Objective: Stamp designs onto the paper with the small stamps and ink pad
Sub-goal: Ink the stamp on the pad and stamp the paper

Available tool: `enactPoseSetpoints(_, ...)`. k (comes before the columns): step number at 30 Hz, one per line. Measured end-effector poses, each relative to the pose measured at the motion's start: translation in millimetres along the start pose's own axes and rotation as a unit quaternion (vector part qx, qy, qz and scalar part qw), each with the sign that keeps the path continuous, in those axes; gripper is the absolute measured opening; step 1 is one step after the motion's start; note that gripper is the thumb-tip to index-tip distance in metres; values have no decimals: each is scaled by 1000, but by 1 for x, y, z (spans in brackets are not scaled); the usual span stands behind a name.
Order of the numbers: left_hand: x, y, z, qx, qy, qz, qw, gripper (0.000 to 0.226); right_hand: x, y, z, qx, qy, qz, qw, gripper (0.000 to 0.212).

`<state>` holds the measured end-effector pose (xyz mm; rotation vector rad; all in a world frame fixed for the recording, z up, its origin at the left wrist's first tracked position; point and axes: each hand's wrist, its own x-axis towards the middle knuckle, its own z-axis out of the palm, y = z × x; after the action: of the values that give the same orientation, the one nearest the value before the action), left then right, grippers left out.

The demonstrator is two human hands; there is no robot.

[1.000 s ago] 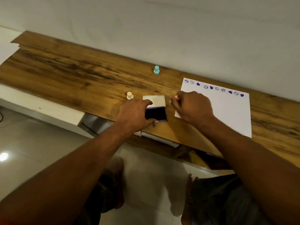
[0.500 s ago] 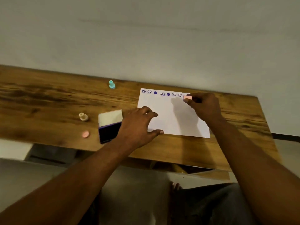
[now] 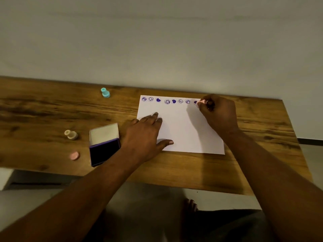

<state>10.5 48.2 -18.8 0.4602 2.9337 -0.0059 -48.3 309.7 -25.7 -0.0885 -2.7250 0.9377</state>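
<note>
Head view gives me a long brown wood-grain tabletop (image 3: 43,110) set against a plain pale wall (image 3: 157,41). On its right half I see the white rectangular paper sheet (image 3: 185,131) lying flat.

From my station I read the left hand (image 3: 145,135) as relaxed. It lies palm down with straight, spread fingers on the left part of the sheet, the thumb is close to the near edge, and it grips nothing. The right hand (image 3: 218,114) is at the sheet's far right corner, fingers curled, pinching a small pink plastic stamp (image 3: 202,102). The stamp's end points left, right at the paper. I cannot tell whether it actually presses the surface.

A row of purple stamped prints (image 3: 167,101), ringed faces and solid hearts, runs along the far edge. The last heart I can see is just beside the stamp's end.

Left of the paper, just beside the left wrist, the square purple ink pad (image 3: 104,152) sits open. Its dark inked face is toward me and its pale lid is raised behind. Further left I see a small cream plastic stamp (image 3: 70,134) on the wood, with a round pink cap (image 3: 74,155) nearer the front edge. A small teal plastic stamp (image 3: 105,92) sits near the wall, well apart from the pad.
</note>
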Motion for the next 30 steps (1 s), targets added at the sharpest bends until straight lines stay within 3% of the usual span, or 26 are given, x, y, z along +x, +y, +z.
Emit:
enactPoseSetpoints(8, -5, -18, -5, 32, -55, -28, 998, 106, 7, -97, 72, 34, -62, -121, 990, 21)
enactPoseSetpoints(16, -9, -28, 5, -3, -59, -1, 998, 108, 12, -130, 109, -22, -103, -134, 985, 20)
enactPoseSetpoints(24, -5, -23, 10, -14, -93, -13, 995, 111, 25, -160, 99, -46, 26, -226, 973, 23)
enactPoseSetpoints(28, -7, -22, 9, -18, -75, -4, 997, 107, 10, -150, 126, -140, -122, -144, 972, 28)
enactPoseSetpoints(30, -9, -21, 6, -28, -84, -4, 996, 106, 8, -147, 133, -159, -143, -118, 970, 29)
